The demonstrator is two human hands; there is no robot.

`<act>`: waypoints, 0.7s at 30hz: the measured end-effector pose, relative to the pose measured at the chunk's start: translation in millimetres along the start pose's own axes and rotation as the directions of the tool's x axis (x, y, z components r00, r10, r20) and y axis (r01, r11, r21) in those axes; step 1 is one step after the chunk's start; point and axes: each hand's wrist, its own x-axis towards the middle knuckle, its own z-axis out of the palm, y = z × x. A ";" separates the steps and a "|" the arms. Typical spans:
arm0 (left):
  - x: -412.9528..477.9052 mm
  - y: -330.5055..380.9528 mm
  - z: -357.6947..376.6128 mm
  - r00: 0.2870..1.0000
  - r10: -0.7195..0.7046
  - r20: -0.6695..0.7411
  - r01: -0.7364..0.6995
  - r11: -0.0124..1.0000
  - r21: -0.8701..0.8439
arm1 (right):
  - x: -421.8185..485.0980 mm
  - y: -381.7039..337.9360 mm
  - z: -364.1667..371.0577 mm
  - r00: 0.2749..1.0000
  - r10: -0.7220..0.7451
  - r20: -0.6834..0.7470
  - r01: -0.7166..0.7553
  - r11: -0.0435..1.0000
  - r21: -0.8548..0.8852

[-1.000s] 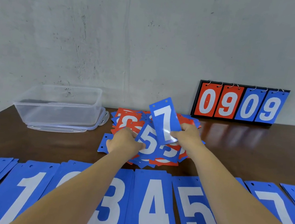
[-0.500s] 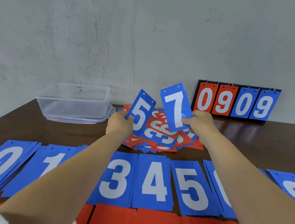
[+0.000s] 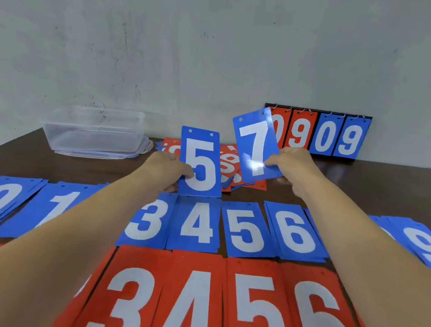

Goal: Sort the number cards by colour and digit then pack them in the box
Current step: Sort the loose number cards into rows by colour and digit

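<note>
A blue 5 card [image 3: 201, 163] is held upright, pinched at its lower left edge by the left hand [image 3: 165, 169], just beyond the blue 4 pile [image 3: 196, 225]. A blue 7 card [image 3: 257, 144], tilted, is pinched at its lower right edge by the right hand [image 3: 293, 167]. The unsorted pile [image 3: 229, 165] lies behind both cards. The clear plastic box [image 3: 94, 130] is seen far left, and a flip scoreboard [image 3: 317, 133] far right.
</note>
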 end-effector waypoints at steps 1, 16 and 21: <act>-5.3 -0.7 6.8 1.000 -0.019 0.018 0.019 1.000 0.000 | -4.0 5.8 -9.2 0.999 0.034 -0.014 -0.034 0.999 0.013; -47.8 -11.4 83.8 0.986 -0.054 0.155 0.013 0.966 0.258 | -66.5 80.8 -137.6 0.918 0.306 -0.253 -0.320 0.947 -0.016; -48.7 -17.9 90.7 0.995 -0.034 0.099 -0.004 0.934 0.357 | -60.0 95.4 -147.4 0.908 0.364 -0.206 -0.389 0.916 -0.098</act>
